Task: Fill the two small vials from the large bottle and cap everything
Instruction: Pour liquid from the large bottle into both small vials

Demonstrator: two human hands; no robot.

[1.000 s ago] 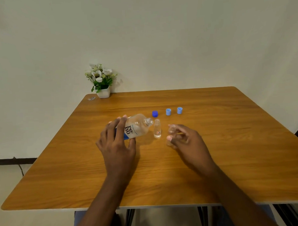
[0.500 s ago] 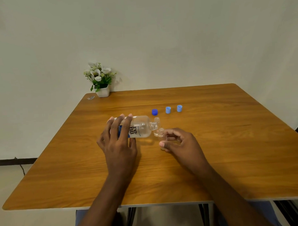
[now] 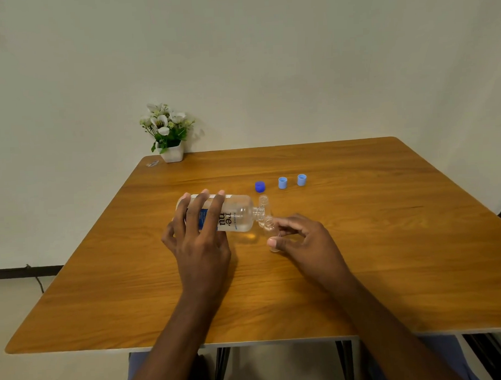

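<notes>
A big clear plastic bottle with a white and blue label (image 3: 240,216) is tipped over on its side above the middle of the brown wooden table (image 3: 390,270). Its open neck points toward the right edge. There is clear water-like liquid inside it. The left hand (image 3: 200,243) holds the bottle from above, with its fingers curled over the label end.

The right hand (image 3: 306,239) pinches a small clear glass vial (image 3: 269,228) between the thumb and the fingers. This vial is just in front of the bottle's neck, and its open top is right at the bottle's mouth. I cannot tell how much liquid is in it.

A second small clear vial (image 3: 263,201) stands up on the table just behind the bottle's neck, on the side of the far edge. It has no cap on.

Three caps sit in a row a little closer to the far edge. The dark blue round cap (image 3: 259,186) is on the left, near the second vial. The two light blue small caps (image 3: 283,182) (image 3: 301,179) are to its right, side by side but not touching.

A little white pot of white flowers with green leaves (image 3: 169,141) stands at the far left corner of the table. A tiny shiny scrap (image 3: 152,163) lies just beside it, at the corner
</notes>
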